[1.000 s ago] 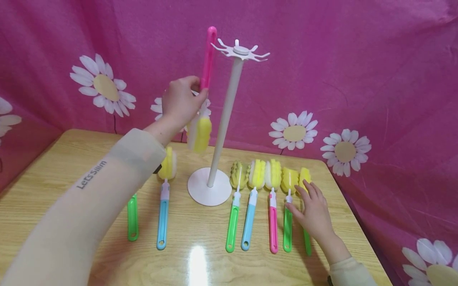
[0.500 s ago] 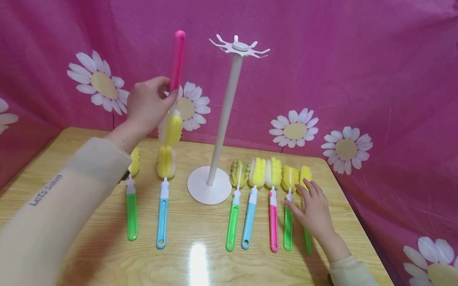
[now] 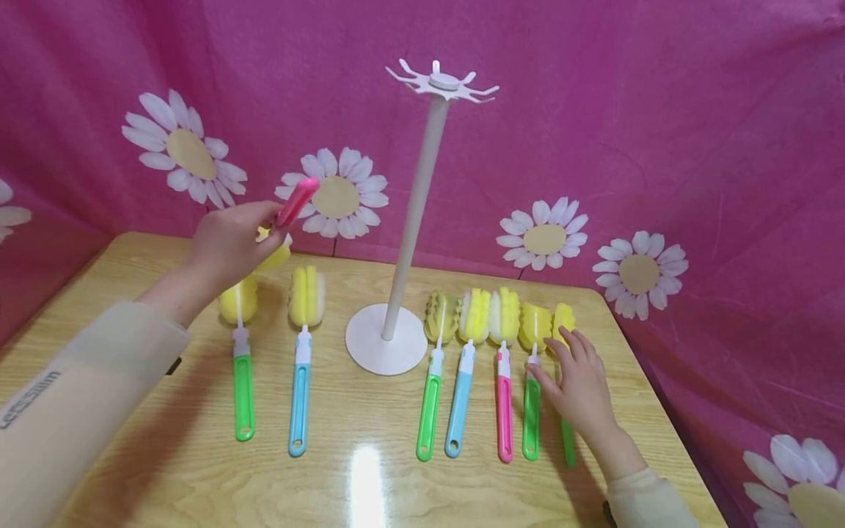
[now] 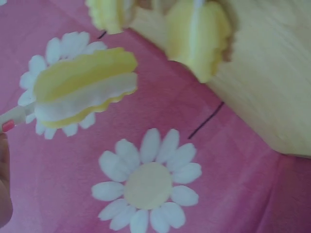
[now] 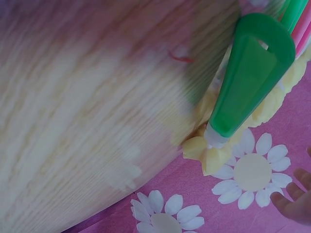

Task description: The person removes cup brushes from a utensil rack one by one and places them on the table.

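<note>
My left hand (image 3: 227,246) holds a pink-handled sponge bottle brush (image 3: 298,201) in the air, pinched near the neck, its handle tilted up to the right. In the left wrist view the yellow-and-white sponge head (image 4: 85,87) shows against the pink cloth. Below it on the table lie a green-handled brush (image 3: 243,396) and a blue-handled brush (image 3: 299,403). My right hand (image 3: 584,392), fingers loosely spread, hovers by two green-handled brushes at the right end of a row; contact cannot be told. The outer green brush (image 3: 568,440) is partly hidden beneath it.
A white stand (image 3: 414,220) with a round base and a hooked top (image 3: 442,82) rises mid-table; nothing hangs on its hooks. Right of it lie green (image 3: 429,418), blue (image 3: 460,403) and pink (image 3: 505,418) brushes. A pink flowered cloth (image 3: 594,110) hangs behind the wooden table (image 3: 370,411).
My left hand has carried the pink brush left and down, away from the stand, and its handle has tipped from nearly upright to slanted. My right hand has stayed in place.
</note>
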